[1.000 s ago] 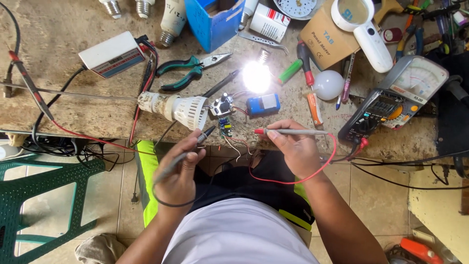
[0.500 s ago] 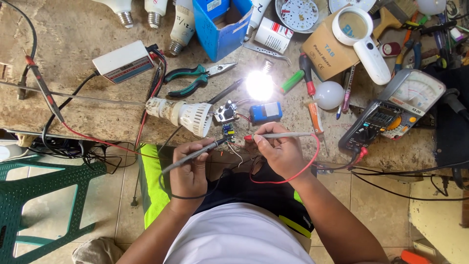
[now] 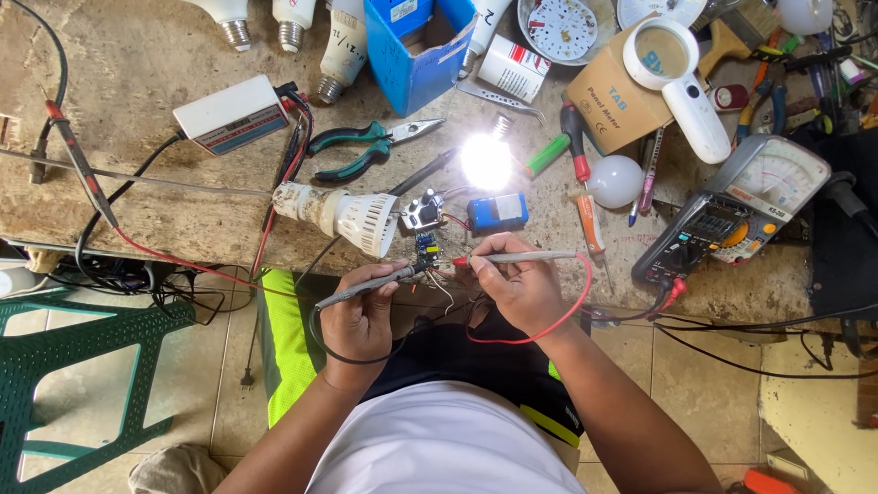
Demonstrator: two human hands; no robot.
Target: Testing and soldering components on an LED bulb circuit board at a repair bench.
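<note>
My left hand point(image 3: 361, 316) grips a black test probe point(image 3: 366, 286) whose tip touches a small circuit board point(image 3: 426, 249) at the bench edge. My right hand point(image 3: 521, 288) holds a red-tipped probe point(image 3: 512, 259) pointing left at the same board. Thin wires hang from the board. A white bulb housing point(image 3: 343, 213) lies just left of it, and a blue block point(image 3: 497, 210) sits to its right. A lit LED plate point(image 3: 486, 161) glares behind. The red lead loops to an analog multimeter point(image 3: 741, 209) at the right.
Green-handled pliers point(image 3: 366, 146), a white power adapter point(image 3: 231, 114), a blue box point(image 3: 416, 46), several bulbs point(image 3: 343, 46), screwdrivers point(image 3: 581, 174), a magnifier point(image 3: 681, 78) and a cardboard box point(image 3: 613, 91) crowd the worn bench. A green plastic stool point(image 3: 73, 366) stands at lower left.
Both hands moved up toward the board; the black probe tip went from hanging below the bench edge to touching the circuit board, and the red probe closed in beside it.
</note>
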